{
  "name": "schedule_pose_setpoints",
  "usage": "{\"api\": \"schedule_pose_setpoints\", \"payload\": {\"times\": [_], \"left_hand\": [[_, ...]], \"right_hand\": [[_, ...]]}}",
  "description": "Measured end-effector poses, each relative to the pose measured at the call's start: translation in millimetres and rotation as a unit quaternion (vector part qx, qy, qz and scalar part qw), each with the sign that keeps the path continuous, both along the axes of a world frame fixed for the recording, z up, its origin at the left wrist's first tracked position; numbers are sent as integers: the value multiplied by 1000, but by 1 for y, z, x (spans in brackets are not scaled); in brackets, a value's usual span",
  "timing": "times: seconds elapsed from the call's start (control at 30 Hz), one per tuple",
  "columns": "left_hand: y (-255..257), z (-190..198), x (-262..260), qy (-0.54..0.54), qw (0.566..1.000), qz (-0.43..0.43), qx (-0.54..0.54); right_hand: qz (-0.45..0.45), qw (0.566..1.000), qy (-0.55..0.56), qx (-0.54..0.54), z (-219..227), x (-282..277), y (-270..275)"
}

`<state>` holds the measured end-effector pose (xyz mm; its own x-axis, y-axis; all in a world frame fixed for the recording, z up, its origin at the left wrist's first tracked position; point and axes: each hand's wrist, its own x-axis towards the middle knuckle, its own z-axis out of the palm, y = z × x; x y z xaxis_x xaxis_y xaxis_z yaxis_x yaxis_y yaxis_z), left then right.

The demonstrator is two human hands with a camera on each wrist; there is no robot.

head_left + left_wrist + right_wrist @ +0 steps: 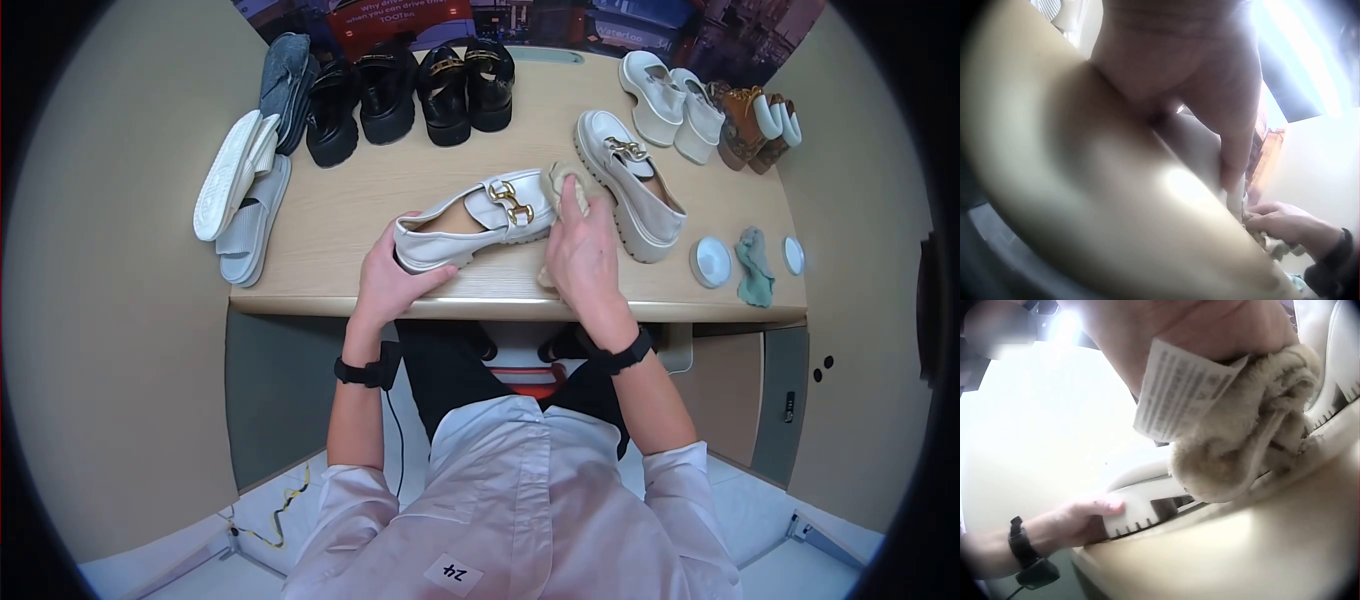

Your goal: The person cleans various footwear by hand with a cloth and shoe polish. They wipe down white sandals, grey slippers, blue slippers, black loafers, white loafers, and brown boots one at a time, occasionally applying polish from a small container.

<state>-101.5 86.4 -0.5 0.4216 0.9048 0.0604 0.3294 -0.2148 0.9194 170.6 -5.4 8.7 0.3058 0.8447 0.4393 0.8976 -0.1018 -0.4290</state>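
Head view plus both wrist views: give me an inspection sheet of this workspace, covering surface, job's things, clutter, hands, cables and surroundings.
Surface: pale wood-look table.
Job's things: white loafer with gold buckle; beige cloth bunched at its toe; second loafer beside it.
Clutter: black shoes, slippers, white shoes, brown shoes, two white dishes, green cloth.
Hands: left hand grips the heel; right hand holds the cloth.
Cables: black cable hanging by the left wristband; yellow-and-black cord on the floor.
Surroundings: printed backdrop behind; plain side panels.
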Motion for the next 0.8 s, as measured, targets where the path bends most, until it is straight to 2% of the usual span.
{"api": "schedule_pose_setpoints", "payload": {"times": [0.23, 0.33, 0.57, 0.7, 0.8], "left_hand": [[1, 1, -1, -15, 1000, -15, -6], [2, 2, -5, -13, 999, -31, -6], [4, 2, -9, 18, 999, -37, 22], [2, 3, -6, 6, 999, -25, 19], [1, 1, -6, 3, 1000, -21, 17]], "right_hand": [[15, 996, 92, -3, -10, -46, -27], [4, 985, 173, -8, -8, -57, -29], [1, 969, 226, 98, -31, -70, -24], [-43, 941, 316, 113, -41, -81, -23], [-66, 935, 339, 83, -37, -85, -25]]}}
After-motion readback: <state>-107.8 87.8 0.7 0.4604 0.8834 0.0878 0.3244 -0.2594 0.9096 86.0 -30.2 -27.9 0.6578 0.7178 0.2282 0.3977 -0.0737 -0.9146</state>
